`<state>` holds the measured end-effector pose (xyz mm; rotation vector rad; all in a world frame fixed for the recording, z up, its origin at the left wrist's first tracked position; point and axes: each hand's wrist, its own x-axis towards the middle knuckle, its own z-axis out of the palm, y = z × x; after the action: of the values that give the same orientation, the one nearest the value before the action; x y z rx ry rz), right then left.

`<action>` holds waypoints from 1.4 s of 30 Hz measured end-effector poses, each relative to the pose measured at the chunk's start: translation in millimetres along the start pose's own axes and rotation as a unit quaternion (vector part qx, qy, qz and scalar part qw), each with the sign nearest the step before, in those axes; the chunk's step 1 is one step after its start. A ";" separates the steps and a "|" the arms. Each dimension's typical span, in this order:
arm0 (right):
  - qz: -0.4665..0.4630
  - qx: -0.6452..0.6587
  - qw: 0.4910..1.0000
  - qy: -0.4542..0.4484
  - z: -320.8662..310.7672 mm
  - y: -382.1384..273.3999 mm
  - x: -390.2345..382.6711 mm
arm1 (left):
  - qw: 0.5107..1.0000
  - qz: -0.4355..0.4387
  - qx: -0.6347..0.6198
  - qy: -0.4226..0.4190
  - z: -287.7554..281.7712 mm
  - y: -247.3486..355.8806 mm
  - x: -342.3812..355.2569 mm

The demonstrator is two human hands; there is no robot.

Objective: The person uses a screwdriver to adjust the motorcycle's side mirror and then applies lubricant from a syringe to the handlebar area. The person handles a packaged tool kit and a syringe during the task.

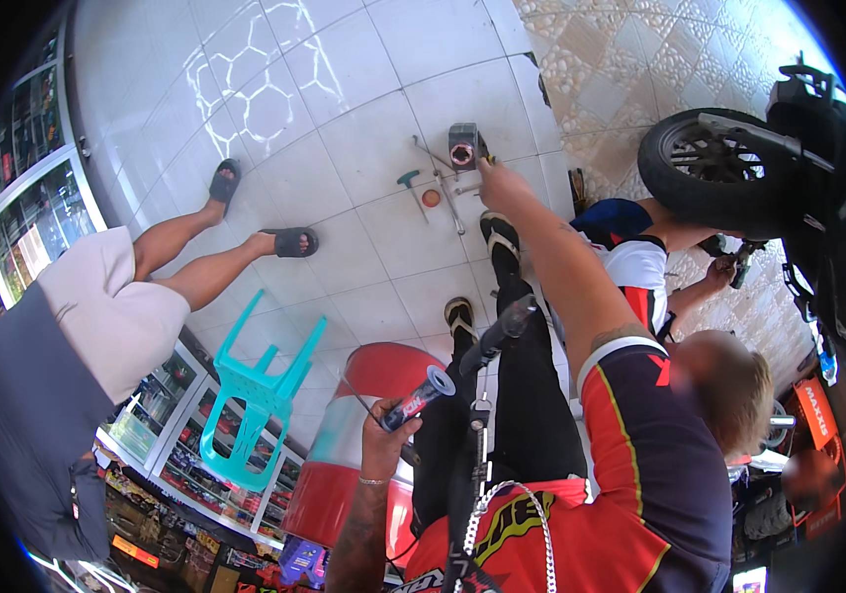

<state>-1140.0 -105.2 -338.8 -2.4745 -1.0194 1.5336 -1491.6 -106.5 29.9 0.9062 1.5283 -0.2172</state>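
Observation:
My left hand (383,431) is closed around a dark cylindrical grip with a round flange (416,399) at the lower middle; a thin rod sticks up beside it. My right arm reaches forward, and my right hand (499,180) grips a yellow-and-black handle (485,150) at a dark block-shaped object (461,139) with a round opening, on the tiled floor. Beside it lie a green T-handle tool (410,183), a small orange round item (431,198) and several metal wrenches (447,198).
A person in shorts and sandals (106,336) is at left, near a teal chair (235,440) and a red-and-white drum (329,484). Another person (630,272) crouches at right beside a motorcycle wheel (700,163). Glass display cases (37,208) line the left edge.

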 end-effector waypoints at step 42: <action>-0.056 -0.246 0.967 0.017 35.4 14.5 42.5 | 0.993 -0.035 -0.092 -0.061 25.0 -11.8 70.0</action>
<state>-1149.3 -102.8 -395.2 -2.6649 -1.6762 1.3246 -1473.7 -101.3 -43.0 0.6825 1.4429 -0.1763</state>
